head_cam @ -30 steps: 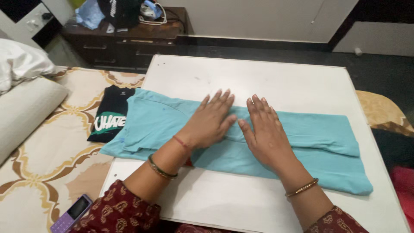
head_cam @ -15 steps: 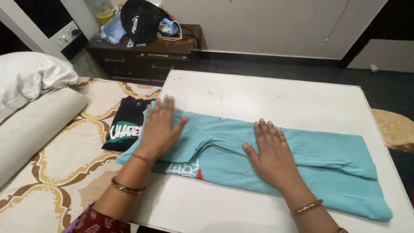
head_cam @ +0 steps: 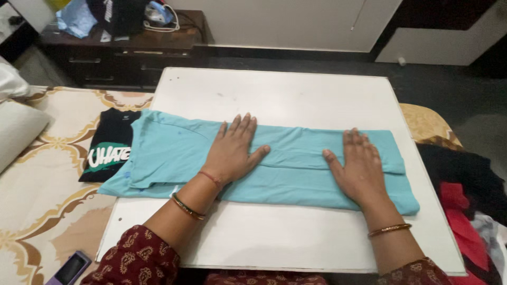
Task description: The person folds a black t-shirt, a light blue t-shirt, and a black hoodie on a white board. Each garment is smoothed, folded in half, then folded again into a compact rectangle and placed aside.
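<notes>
The left hand and right hand lie flat and open, gripping nothing, on the folded turquoise garment at centre frame on the white board. Risk: its left end overhangs; uneven pressure could drag the fold askew.

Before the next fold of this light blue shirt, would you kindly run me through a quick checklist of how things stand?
1. Left hand flat on the light blue shirt: ok.
2. Right hand flat near the shirt's right end: ok.
3. Shirt folded into a long band: ok.
4. Whole shirt on the white board: not ok, its left end hangs over onto the bedsheet.
5. Shirt apart from the black shirt: not ok, it overlaps its edge.
6. Underside free of creases: cannot tell.
</notes>
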